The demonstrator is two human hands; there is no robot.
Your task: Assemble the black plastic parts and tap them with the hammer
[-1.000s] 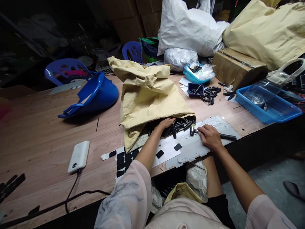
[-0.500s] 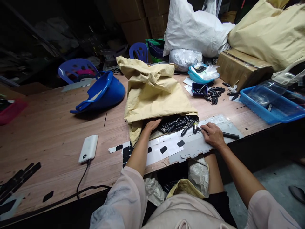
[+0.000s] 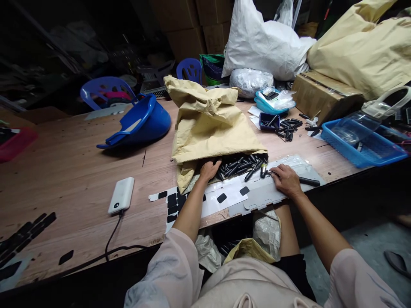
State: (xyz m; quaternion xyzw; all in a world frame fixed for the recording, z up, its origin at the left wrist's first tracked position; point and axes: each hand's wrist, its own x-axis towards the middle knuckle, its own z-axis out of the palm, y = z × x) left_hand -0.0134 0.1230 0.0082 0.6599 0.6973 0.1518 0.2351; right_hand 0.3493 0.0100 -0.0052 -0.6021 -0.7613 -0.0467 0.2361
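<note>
Two hands at the sack mouth, one pile of black parts

My left hand (image 3: 209, 170) is cupped with fingers curled loosely on the heap of black rods (image 3: 239, 165) spilling from the one tan sack (image 3: 210, 124) lying mid-table; way too many rods to count. My right hand (image 3: 285, 179) pinches one black tool (image 3: 298, 180) flat against the grey sheet (image 3: 272, 192). I also count two blue baskets (image 3: 362, 147), one white power bank (image 3: 121, 195), and two loose black stickers (image 3: 221, 197) on the white backing.
</note>
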